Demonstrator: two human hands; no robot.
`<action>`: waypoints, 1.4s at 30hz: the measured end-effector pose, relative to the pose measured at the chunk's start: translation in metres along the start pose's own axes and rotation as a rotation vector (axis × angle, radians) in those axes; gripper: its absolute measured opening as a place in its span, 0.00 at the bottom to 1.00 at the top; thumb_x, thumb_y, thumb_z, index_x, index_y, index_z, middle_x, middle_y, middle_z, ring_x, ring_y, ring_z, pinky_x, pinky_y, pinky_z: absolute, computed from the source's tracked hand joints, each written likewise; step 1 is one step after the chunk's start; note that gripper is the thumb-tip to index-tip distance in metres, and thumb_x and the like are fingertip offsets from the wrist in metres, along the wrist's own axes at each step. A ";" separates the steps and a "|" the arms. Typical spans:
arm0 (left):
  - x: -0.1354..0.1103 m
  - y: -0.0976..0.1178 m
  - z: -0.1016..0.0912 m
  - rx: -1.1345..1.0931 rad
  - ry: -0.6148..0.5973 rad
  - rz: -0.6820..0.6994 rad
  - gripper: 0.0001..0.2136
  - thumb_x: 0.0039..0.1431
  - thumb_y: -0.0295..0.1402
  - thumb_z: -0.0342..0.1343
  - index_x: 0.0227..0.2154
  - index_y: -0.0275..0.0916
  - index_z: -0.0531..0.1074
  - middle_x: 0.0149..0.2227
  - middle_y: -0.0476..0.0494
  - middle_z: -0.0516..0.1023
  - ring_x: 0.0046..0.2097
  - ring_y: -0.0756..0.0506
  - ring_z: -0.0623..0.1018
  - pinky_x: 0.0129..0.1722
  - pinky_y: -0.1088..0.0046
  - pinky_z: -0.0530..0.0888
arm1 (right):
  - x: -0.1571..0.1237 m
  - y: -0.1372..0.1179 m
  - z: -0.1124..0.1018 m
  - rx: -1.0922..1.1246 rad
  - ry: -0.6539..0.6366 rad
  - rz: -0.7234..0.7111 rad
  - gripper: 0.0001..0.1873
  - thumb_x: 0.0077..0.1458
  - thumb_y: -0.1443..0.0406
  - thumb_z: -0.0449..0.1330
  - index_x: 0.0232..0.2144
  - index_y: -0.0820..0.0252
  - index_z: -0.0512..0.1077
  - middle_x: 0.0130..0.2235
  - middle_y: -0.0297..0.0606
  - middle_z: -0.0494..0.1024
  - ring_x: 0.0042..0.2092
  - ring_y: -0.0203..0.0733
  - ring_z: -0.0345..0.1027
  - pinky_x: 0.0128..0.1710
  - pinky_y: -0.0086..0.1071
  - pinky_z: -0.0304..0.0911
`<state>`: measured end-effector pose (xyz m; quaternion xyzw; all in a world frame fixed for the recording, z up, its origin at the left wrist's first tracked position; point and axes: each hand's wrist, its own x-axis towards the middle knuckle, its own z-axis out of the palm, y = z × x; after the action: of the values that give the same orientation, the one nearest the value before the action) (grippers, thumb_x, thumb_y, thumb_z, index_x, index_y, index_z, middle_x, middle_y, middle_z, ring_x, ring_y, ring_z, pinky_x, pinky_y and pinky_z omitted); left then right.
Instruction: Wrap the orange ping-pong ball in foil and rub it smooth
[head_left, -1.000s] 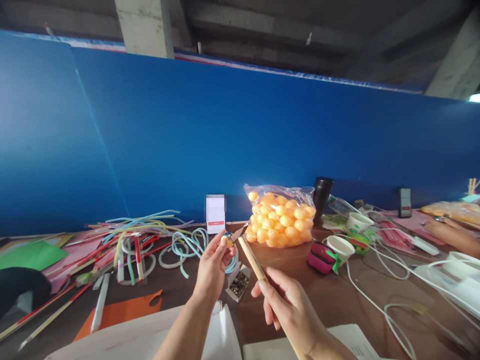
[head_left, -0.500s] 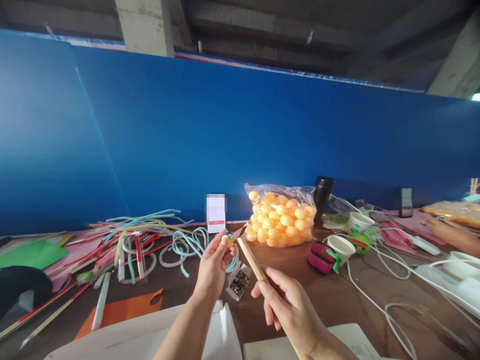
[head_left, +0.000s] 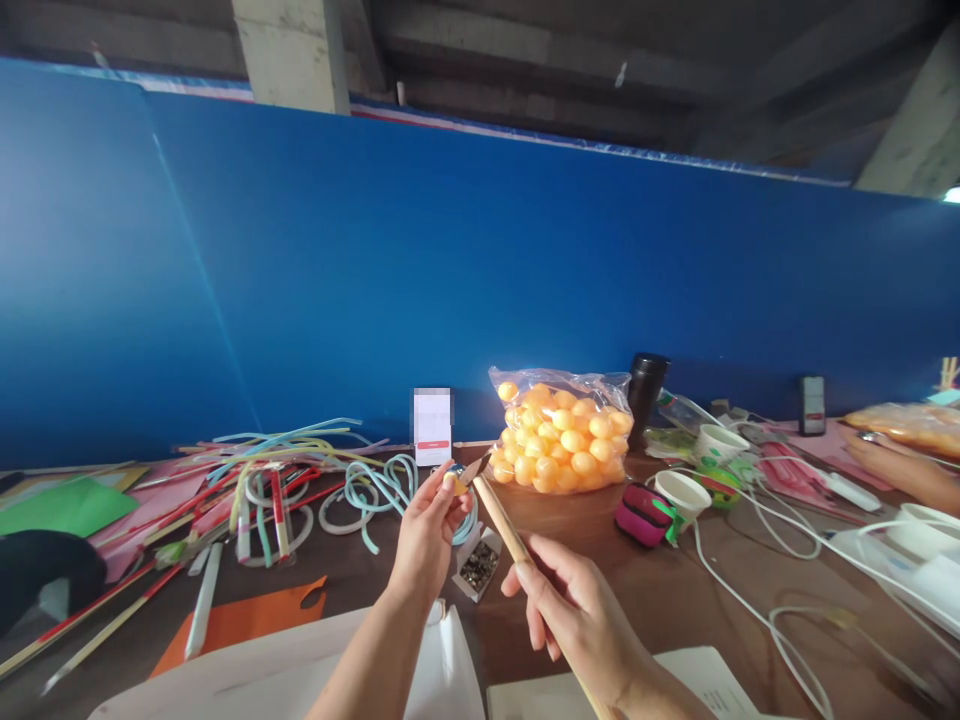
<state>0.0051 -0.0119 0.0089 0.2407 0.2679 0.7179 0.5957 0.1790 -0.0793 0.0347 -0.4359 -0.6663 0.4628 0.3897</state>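
My left hand (head_left: pixel 426 535) is raised over the table and pinches a small orange ball (head_left: pixel 454 481) between its fingertips. My right hand (head_left: pixel 577 618) grips a long wooden-handled tool (head_left: pixel 504 523); its pointed metal tip (head_left: pixel 475 467) touches the ball. Behind them a clear bag of several orange balls (head_left: pixel 559 433) lies on the brown table (head_left: pixel 660 590). A small open box of dark bits (head_left: pixel 477 566) sits just below my left hand.
Coloured tubes and sticks (head_left: pixel 285 480) are piled at left, with orange paper (head_left: pixel 247 618) and a white pen (head_left: pixel 202 596). Paper cups (head_left: pixel 681 492), a pink pouch (head_left: pixel 642 514), a black bottle (head_left: pixel 645 388) and white cables (head_left: pixel 757 590) are at right. Another person's hand (head_left: pixel 892 462) rests far right.
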 end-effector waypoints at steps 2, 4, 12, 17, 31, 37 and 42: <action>0.000 0.000 0.000 -0.032 0.012 0.003 0.17 0.49 0.30 0.66 0.43 0.37 0.76 0.36 0.44 0.79 0.32 0.52 0.78 0.37 0.76 0.76 | 0.001 0.001 -0.001 -0.002 -0.002 -0.005 0.19 0.63 0.51 0.52 0.34 0.61 0.71 0.22 0.31 0.73 0.17 0.29 0.59 0.14 0.21 0.54; 0.001 0.001 0.000 -0.073 0.017 0.004 0.13 0.49 0.30 0.65 0.40 0.35 0.76 0.35 0.44 0.79 0.32 0.51 0.78 0.35 0.78 0.76 | 0.002 0.001 -0.004 0.003 0.004 -0.010 0.19 0.63 0.51 0.52 0.34 0.61 0.71 0.21 0.30 0.71 0.17 0.30 0.60 0.15 0.21 0.55; 0.004 0.004 -0.002 -0.209 0.053 -0.091 0.04 0.55 0.26 0.59 0.34 0.32 0.74 0.31 0.43 0.77 0.30 0.51 0.77 0.30 0.78 0.76 | 0.012 0.015 -0.016 -0.486 0.123 0.002 0.14 0.64 0.58 0.50 0.46 0.57 0.70 0.35 0.38 0.80 0.30 0.42 0.75 0.29 0.30 0.68; 0.004 0.006 -0.003 -0.218 0.069 -0.098 0.03 0.56 0.25 0.57 0.34 0.31 0.74 0.30 0.42 0.78 0.28 0.51 0.77 0.30 0.78 0.77 | 0.016 0.030 -0.019 -0.929 0.082 0.121 0.14 0.58 0.70 0.52 0.45 0.60 0.71 0.43 0.46 0.79 0.44 0.52 0.75 0.41 0.37 0.66; 0.003 0.008 -0.001 -0.198 0.074 -0.089 0.03 0.56 0.25 0.57 0.33 0.33 0.74 0.29 0.43 0.77 0.28 0.51 0.77 0.30 0.78 0.77 | 0.015 0.035 -0.014 -1.139 0.026 0.199 0.18 0.56 0.67 0.55 0.49 0.59 0.70 0.42 0.49 0.75 0.39 0.55 0.76 0.33 0.37 0.63; 0.003 0.008 -0.002 -0.185 0.069 -0.097 0.03 0.55 0.27 0.58 0.32 0.31 0.74 0.29 0.43 0.77 0.28 0.52 0.76 0.30 0.79 0.76 | 0.014 0.034 -0.016 -1.141 0.031 0.172 0.14 0.54 0.66 0.57 0.44 0.59 0.72 0.41 0.49 0.75 0.43 0.58 0.73 0.34 0.39 0.64; 0.005 0.005 -0.006 -0.181 0.055 -0.095 0.04 0.54 0.27 0.59 0.33 0.32 0.74 0.29 0.44 0.77 0.28 0.52 0.76 0.29 0.79 0.76 | 0.015 0.027 -0.017 -1.096 0.066 0.123 0.14 0.57 0.64 0.56 0.46 0.56 0.72 0.41 0.46 0.75 0.43 0.54 0.72 0.35 0.37 0.63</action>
<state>-0.0030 -0.0087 0.0082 0.1528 0.2293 0.7164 0.6409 0.1958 -0.0550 0.0151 -0.6274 -0.7704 0.0561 0.0988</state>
